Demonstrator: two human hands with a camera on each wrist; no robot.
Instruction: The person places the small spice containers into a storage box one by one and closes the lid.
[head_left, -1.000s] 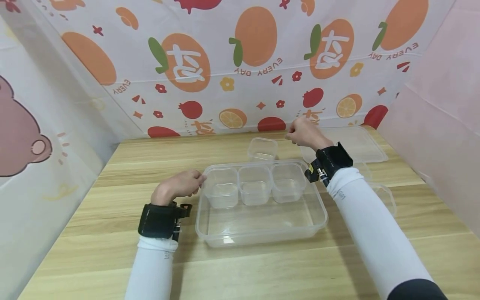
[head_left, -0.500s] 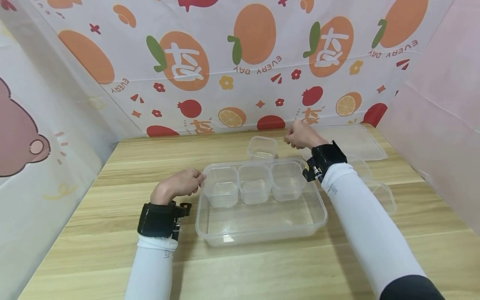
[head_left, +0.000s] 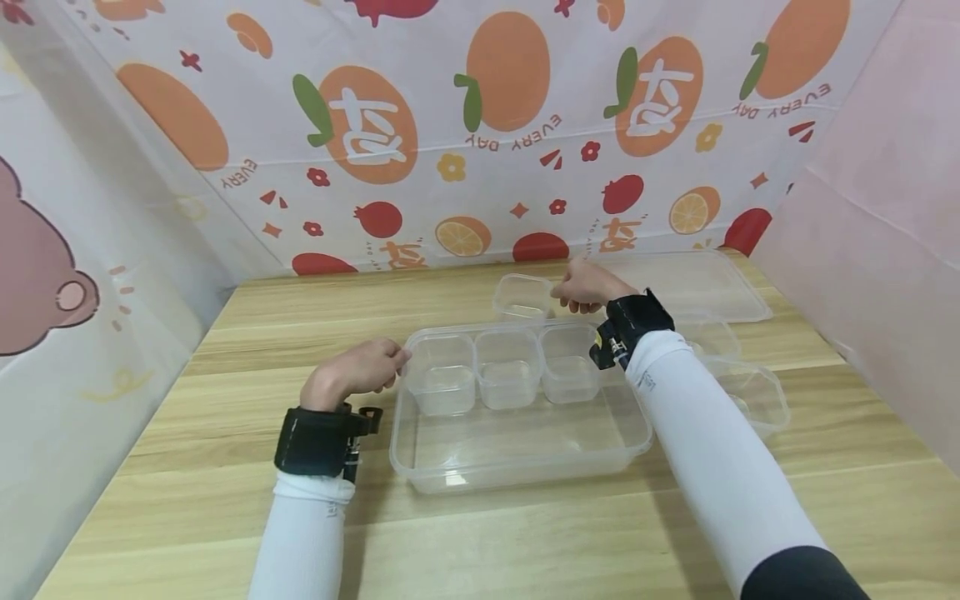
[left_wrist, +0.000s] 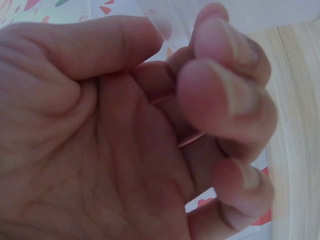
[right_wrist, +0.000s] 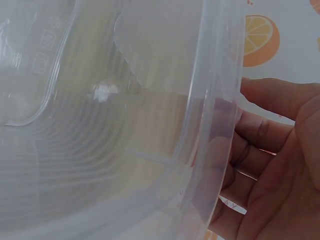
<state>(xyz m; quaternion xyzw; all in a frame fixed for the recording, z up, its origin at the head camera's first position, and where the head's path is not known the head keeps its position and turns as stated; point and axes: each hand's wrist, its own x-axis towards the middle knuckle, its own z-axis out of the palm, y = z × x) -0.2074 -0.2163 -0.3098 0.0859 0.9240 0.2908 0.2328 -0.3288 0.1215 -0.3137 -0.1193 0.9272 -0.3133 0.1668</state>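
A large clear plastic container point(head_left: 517, 475) sits mid-table, with three small clear tubs point(head_left: 508, 371) in a row along its far side. My left hand point(head_left: 360, 367) is at its left corner, pinching the rim between thumb and forefinger; in the left wrist view the other fingers curl loosely. Behind the container stands another small clear tub point(head_left: 522, 296). My right hand point(head_left: 592, 285) is at that tub's right side, fingers loosely bent. Whether the fingertips touch it is unclear. In the right wrist view, the right hand point(right_wrist: 270, 150) is partly seen through clear plastic.
A large flat clear lid point(head_left: 693, 283) lies at the back right of the wooden table point(head_left: 495, 550). Small clear lids point(head_left: 750, 396) lie under and beside the right forearm. A fruit-printed cloth point(head_left: 450, 100) hangs behind the table.
My right hand has moved left, from above the large lid to the side of the tub at the back. The left hand has stayed at the container's corner.
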